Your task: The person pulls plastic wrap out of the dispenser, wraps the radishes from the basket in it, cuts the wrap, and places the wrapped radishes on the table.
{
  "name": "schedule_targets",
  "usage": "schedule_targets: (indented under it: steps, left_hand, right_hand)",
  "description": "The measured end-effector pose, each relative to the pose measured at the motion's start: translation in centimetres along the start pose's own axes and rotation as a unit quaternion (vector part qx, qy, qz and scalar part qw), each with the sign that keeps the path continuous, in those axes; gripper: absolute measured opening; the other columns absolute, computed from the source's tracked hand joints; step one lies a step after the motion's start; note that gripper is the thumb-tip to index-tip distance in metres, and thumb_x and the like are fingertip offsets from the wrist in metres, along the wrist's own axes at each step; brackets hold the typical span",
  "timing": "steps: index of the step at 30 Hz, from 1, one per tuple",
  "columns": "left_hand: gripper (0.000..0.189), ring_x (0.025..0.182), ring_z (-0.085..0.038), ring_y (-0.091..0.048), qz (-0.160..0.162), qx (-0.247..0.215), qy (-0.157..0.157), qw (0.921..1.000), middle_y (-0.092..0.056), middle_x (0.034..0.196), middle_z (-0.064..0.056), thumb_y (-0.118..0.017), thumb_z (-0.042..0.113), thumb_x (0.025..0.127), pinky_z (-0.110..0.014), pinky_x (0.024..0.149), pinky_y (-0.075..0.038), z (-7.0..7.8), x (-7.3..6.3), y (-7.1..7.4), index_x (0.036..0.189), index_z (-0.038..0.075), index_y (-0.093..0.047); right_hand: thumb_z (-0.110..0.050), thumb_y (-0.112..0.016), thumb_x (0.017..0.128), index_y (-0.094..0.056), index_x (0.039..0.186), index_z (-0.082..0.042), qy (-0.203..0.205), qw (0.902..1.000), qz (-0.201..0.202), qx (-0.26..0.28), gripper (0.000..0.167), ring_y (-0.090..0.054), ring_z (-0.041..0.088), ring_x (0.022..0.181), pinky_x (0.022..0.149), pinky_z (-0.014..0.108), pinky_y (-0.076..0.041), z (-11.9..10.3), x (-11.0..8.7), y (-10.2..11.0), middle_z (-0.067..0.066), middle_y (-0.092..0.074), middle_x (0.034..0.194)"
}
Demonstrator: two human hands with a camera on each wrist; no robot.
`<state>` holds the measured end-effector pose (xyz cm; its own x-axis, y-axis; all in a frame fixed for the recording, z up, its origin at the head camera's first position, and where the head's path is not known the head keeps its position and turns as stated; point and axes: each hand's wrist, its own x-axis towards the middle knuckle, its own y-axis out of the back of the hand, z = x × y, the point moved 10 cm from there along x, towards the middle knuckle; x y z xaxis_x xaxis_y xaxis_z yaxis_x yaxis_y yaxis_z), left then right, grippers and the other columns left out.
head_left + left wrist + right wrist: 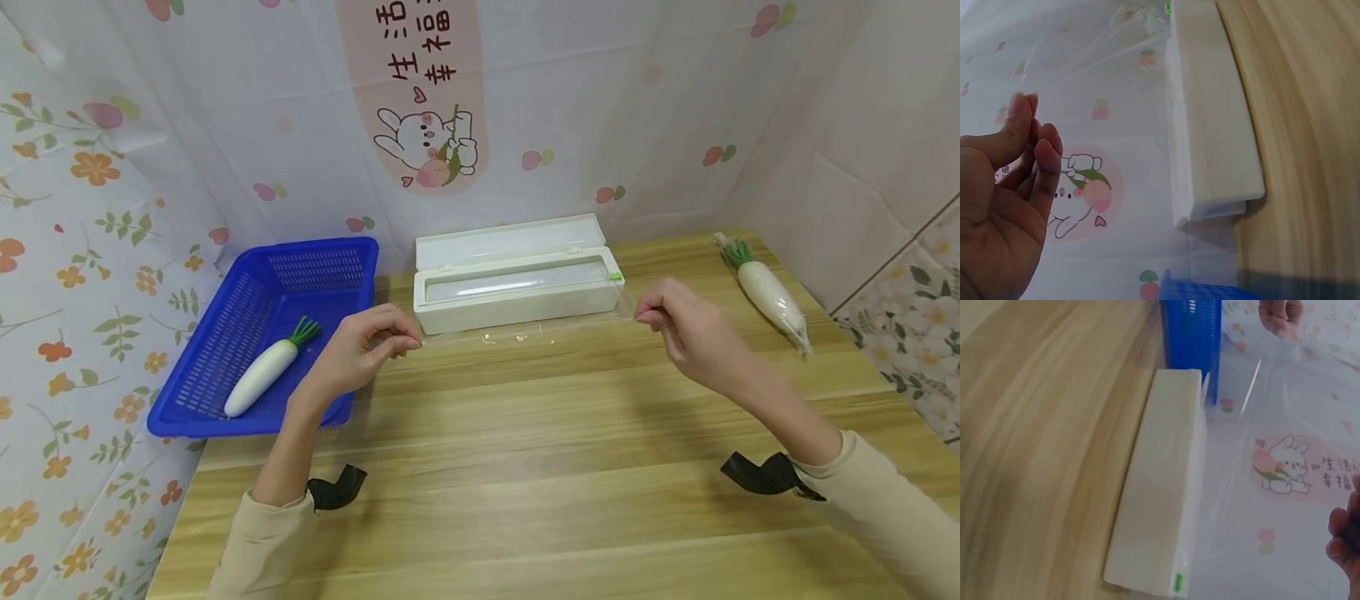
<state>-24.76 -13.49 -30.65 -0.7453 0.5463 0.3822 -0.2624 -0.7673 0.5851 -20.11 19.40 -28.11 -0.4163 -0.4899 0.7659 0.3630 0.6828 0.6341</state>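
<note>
Between the two hands stretches a clear sheet of plastic wrap (517, 335), drawn out from a white dispenser box (521, 310). My left hand (367, 348) pinches one corner of the film between thumb and fingertips, near the box's left end. At the other corner my right hand (696, 337) pinches the film, just right of the box. The box's lid (510, 240) stands raised at the back, and a roll of wrap (517, 282) shows inside. In the left wrist view the held film runs up from the fingertips (1017, 105) above the box.
A blue basket (168, 421) at the left holds a white radish (262, 377) with green leaves. Another radish (772, 296), wrapped in clear film, lies at the table's right. A patterned cloth (562, 108) hangs behind the wooden table (510, 467).
</note>
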Motion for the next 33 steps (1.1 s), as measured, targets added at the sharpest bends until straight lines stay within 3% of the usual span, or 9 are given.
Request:
schedule_targets:
  steps: [3, 12, 16, 19, 22, 25, 28, 33]
  left_hand:
    - [0.012, 0.068, -0.02, -0.057, -0.026, 0.0, 0.011, 0.9996, -0.063, 0.084, -0.002, -0.068, -0.003, 0.093, -0.026, 0.059, -0.048, -0.6, -0.6, -1.0, 0.092, 0.009, -0.071]
    - [0.003, 0.068, -0.023, -0.06, -0.116, -0.01, 0.055, 0.9917, -0.064, 0.083, -0.004, -0.068, 0.002, 0.094, -0.029, 0.061, -0.052, -2.3, -2.1, -4.5, 0.093, 0.004, -0.07]
    - [0.005, 0.068, -0.021, -0.06, -0.16, -0.015, 0.058, 0.9853, -0.064, 0.082, -0.005, -0.067, 0.001, 0.095, -0.028, 0.062, -0.052, -2.9, -2.5, -6.3, 0.093, 0.004, -0.07]
    - [0.005, 0.068, -0.017, -0.058, -0.177, -0.016, 0.053, 0.9826, -0.064, 0.081, -0.005, -0.068, 0.0, 0.094, -0.026, 0.061, -0.051, -3.3, -2.8, -7.3, 0.091, 0.003, -0.07]
    - [0.005, 0.069, -0.01, -0.055, -0.186, -0.002, 0.042, 0.9817, -0.064, 0.081, -0.001, -0.07, -0.001, 0.092, -0.025, 0.061, -0.049, -3.6, -2.9, -8.0, 0.089, 0.002, -0.071]
    - [0.006, 0.072, -0.005, -0.053, -0.195, 0.023, 0.029, 0.9801, -0.063, 0.081, 0.004, -0.072, -0.001, 0.09, -0.024, 0.064, -0.048, -3.7, -3.0, -8.8, 0.086, 0.002, -0.071]
    - [0.007, 0.074, -0.005, -0.053, -0.208, 0.044, 0.023, 0.9769, -0.065, 0.081, 0.005, -0.074, 0.0, 0.089, -0.025, 0.066, -0.048, -3.8, -3.0, -9.6, 0.083, 0.004, -0.072]
    - [0.011, 0.074, -0.003, -0.054, -0.228, 0.069, 0.024, 0.9708, -0.066, 0.08, 0.006, -0.076, -0.001, 0.087, -0.024, 0.067, -0.049, -4.4, -3.1, -11.0, 0.081, 0.007, -0.071]
  right_hand:
    - [-0.031, -0.04, 0.106, -0.057, 0.091, 0.002, 0.009, 0.9998, -0.005, 0.017, 0.04, -0.046, 0.012, 0.071, 0.063, 0.021, -0.04, -0.5, -0.7, -0.7, 0.005, -0.055, 0.083]
    - [-0.03, -0.039, 0.107, -0.057, 0.095, -0.005, -0.033, 0.9912, -0.088, 0.093, 0.033, -0.048, 0.005, 0.077, 0.068, 0.014, -0.042, -0.9, -3.9, -4.1, -0.004, -0.056, 0.089]
    - [-0.029, -0.039, 0.108, -0.057, 0.096, -0.007, -0.014, 0.99, -0.103, 0.095, 0.031, -0.05, 0.004, 0.076, 0.065, 0.014, -0.043, -1.3, -5.3, -5.4, -0.004, -0.056, 0.09]
    - [-0.026, -0.043, 0.107, -0.057, 0.095, -0.008, -0.022, 0.9867, -0.127, 0.1, 0.026, -0.05, 0.003, 0.076, 0.064, 0.013, -0.042, -1.0, -6.4, -6.4, -0.005, -0.055, 0.088]
    - [-0.013, -0.058, 0.101, -0.059, 0.093, -0.011, -0.057, 0.979, -0.168, 0.101, 0.009, -0.053, 0.002, 0.076, 0.065, 0.015, -0.046, 0.0, -7.6, -7.5, -0.006, -0.058, 0.086]
    - [0.002, -0.07, 0.091, -0.062, 0.09, -0.01, -0.093, 0.9676, -0.211, 0.104, 0.015, -0.059, 0.004, 0.077, 0.066, 0.02, -0.052, 1.2, -8.8, -8.4, -0.005, -0.062, 0.085]
    - [0.006, -0.072, 0.087, -0.064, 0.088, -0.011, -0.113, 0.9572, -0.245, 0.103, 0.019, -0.061, 0.005, 0.078, 0.066, 0.025, -0.054, 2.3, -10.0, -9.1, -0.007, -0.063, 0.085]
    - [-0.002, -0.07, 0.093, -0.064, 0.09, -0.017, -0.147, 0.937, -0.296, 0.112, 0.016, -0.059, 0.002, 0.079, 0.067, 0.027, -0.053, 3.9, -11.6, -9.8, -0.012, -0.06, 0.088]
